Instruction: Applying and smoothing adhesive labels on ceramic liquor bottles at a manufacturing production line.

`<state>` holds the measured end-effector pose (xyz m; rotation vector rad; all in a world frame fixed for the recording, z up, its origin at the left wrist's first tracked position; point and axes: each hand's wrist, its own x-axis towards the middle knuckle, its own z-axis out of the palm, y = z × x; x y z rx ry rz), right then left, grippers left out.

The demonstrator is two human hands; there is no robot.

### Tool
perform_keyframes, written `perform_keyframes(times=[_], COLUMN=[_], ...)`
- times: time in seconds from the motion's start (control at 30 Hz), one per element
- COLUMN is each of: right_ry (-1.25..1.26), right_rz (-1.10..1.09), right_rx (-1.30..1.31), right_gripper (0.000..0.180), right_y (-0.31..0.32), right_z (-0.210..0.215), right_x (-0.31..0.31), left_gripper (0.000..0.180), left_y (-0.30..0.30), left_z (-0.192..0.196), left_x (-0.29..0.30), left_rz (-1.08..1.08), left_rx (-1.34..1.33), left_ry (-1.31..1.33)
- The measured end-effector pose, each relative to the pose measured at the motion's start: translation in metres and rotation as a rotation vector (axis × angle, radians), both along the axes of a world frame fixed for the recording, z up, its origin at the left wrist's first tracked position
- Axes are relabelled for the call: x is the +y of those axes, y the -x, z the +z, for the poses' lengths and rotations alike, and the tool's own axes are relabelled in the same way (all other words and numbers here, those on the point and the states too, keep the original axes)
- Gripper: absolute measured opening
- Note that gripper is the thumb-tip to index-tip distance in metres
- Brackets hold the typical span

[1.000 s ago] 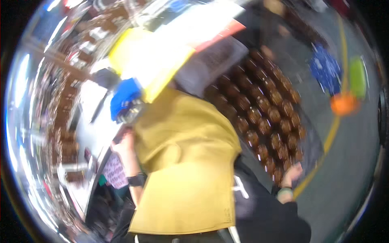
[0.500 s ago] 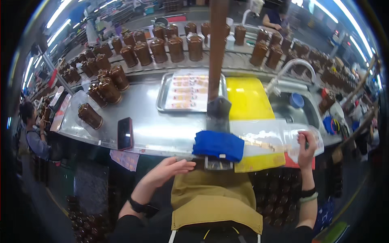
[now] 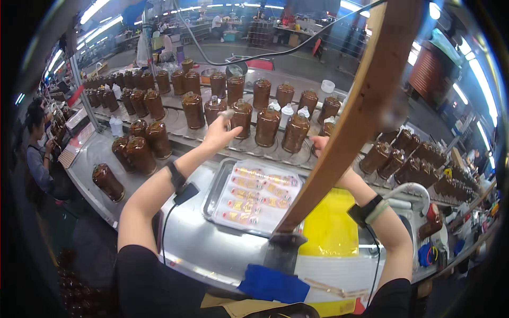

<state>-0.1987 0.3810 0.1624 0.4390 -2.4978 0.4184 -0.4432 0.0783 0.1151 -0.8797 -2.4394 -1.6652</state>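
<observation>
Both arms stretch forward over the steel table to a row of glossy brown glazed bottles. My left hand (image 3: 223,132) is at one brown bottle (image 3: 241,120), thumb spread from the fingers, with a pale covering on a fingertip. No bottle is gripped in it; whether it touches the glass is unclear. My right hand (image 3: 319,143) is mostly hidden behind a slanted wooden post (image 3: 350,116); a few fingertips show beside another brown bottle (image 3: 296,132). Below the hands, a metal tray (image 3: 213,199) bears a white sheet of printed decals (image 3: 249,193).
The wooden post stands between my arms. A yellow sheet (image 3: 331,225), a folded blue cloth (image 3: 273,284) and tweezers (image 3: 334,288) lie nearer me. Right is a curved faucet (image 3: 411,191). More brown bottles (image 3: 107,183) stand at left. A person (image 3: 38,153) works at far left.
Both hands have moved from the table's near edge out to the bottle row. My right hand has left the clear plastic sheet. The view has tilted up and turned.
</observation>
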Motion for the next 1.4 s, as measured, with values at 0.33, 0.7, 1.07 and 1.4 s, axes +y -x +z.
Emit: perform_keyframes(times=[0.33, 0.7, 1.07, 1.4], right_ry=[-0.451, -0.407, -0.154, -0.005], right_rz=[-0.355, -0.513, -0.326, -0.202], right_rx=[0.018, -0.214, -0.351, -0.485], right_gripper=[0.076, 0.064, 0.019, 0.019], right_y=[0.176, 0.151, 0.136, -0.013], right_z=[-0.042, -0.037, -0.010, 0.022], right_x=[0.039, 0.045, 0.103, 0.098], left_gripper=[0.086, 0.087, 0.079, 0.086], left_y=[0.096, -0.071, -0.196, -0.273], left_z=[-0.054, 0.004, 0.007, -0.030], left_x=[0.144, 0.020, -0.072, -0.105], left_rz=[0.515, -0.028, -0.562, -0.619], left_rx=[0.458, 0.144, -0.851, -1.152], left_ry=[0.218, -0.282, -0.762, -0.727])
